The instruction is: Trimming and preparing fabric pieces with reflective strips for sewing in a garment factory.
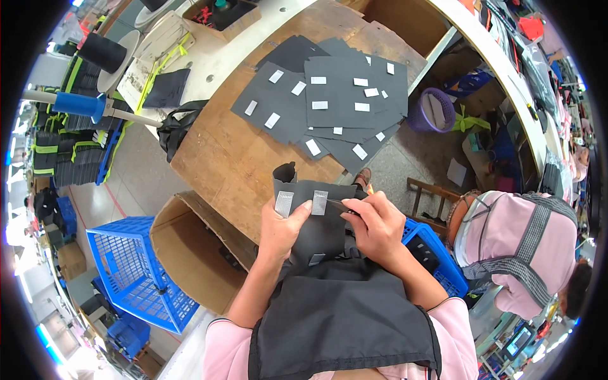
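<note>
A dark grey fabric piece (pixel 303 234) with silver-white patches lies over my lap, its upper left corner curled. My left hand (pixel 280 229) grips its left side, with the thumb pressed beside a silver-white patch (pixel 320 202). To the right, my right hand (pixel 379 227) is closed round a small dark pointed tool (pixel 337 206), mostly hidden by the fingers; its tip is near that patch. Beyond my hands, overlapping dark grey fabric pieces (pixel 339 95) with similar white patches are spread on a wooden table (pixel 212 149).
An open cardboard box (pixel 183 253) and a blue plastic crate (pixel 130 272) stand on my left. Close on my right is another blue crate (pixel 451 269); a person in pink (pixel 506 240) sits beyond it. A purple basket (pixel 430 111) stands right of the table.
</note>
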